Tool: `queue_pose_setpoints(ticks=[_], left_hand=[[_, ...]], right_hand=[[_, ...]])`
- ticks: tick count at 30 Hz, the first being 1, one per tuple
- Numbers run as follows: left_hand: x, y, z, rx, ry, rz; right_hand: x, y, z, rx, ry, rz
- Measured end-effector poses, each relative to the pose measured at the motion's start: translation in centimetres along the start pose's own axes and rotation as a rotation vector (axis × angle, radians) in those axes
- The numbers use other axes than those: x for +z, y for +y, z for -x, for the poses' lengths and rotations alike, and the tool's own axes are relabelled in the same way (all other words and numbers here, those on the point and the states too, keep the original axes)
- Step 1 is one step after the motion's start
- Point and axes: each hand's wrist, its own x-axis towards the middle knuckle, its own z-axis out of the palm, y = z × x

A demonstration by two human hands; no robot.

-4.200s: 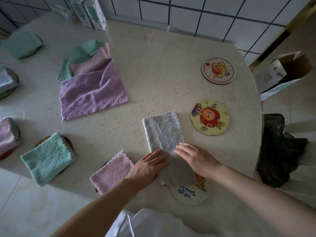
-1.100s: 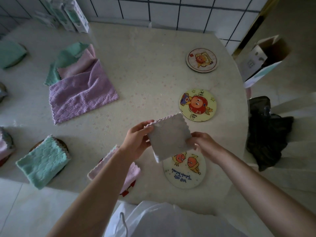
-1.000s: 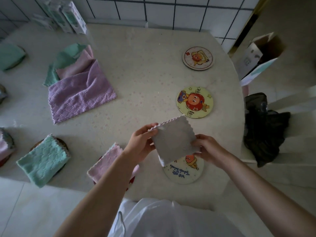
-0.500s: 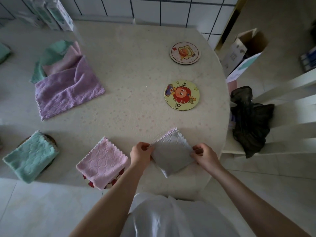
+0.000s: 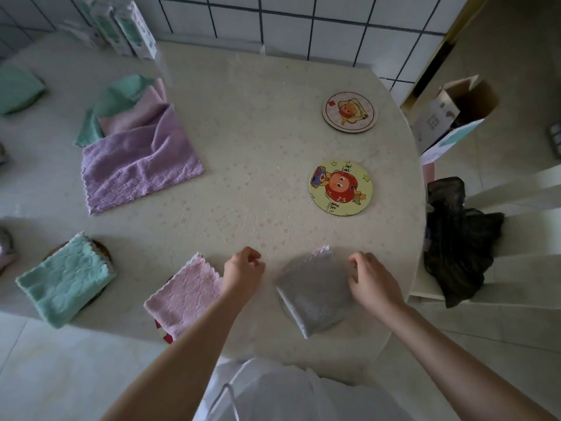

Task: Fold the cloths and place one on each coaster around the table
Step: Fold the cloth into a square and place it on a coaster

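A folded grey cloth lies at the table's near edge and hides the coaster under it. My left hand hovers just left of it, fingers curled, holding nothing. My right hand sits at the cloth's right edge with curled fingers; whether it still pinches the cloth is hidden. A folded pink cloth covers a red coaster, and a folded teal cloth covers a dark coaster. Two cartoon coasters, one yellow and one pale, are bare. An unfolded purple cloth tops a pile.
The round table stands against a tiled wall. Cartons stand at its back left, and another teal cloth lies far left. A black bag sits on a white chair to the right, with an open cardboard box behind it.
Both hands folded the grey cloth, lifted it and lowered it onto the near coaster. My left hand has let go and drawn back to the left.
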Motion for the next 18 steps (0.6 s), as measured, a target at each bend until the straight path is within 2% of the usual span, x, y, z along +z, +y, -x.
queue_pose_setpoints(ticks=[3,9,12,18], left_hand=[[-2.7,-0.2,-2.5,0.042,0.054,-0.012],[-9.4,-1.4,-7.8,0.108,0.204,-0.103],[-12.4,-2.9,-10.4,0.173,0.267,-0.196],[-17.7,-4.8,-14.6,0.186,0.341,-0.421]], right_hand=[[-1.1,-2.6,-2.5,-0.114,0.054,0.025],[-2.0,-10.5,-9.0,-0.390,-0.006,0.107],[-1.9,-14.9,-12.1,-0.480,-0.051,0.147],[-0.5,-22.6,-17.9,-0.594,-0.125,0.193]])
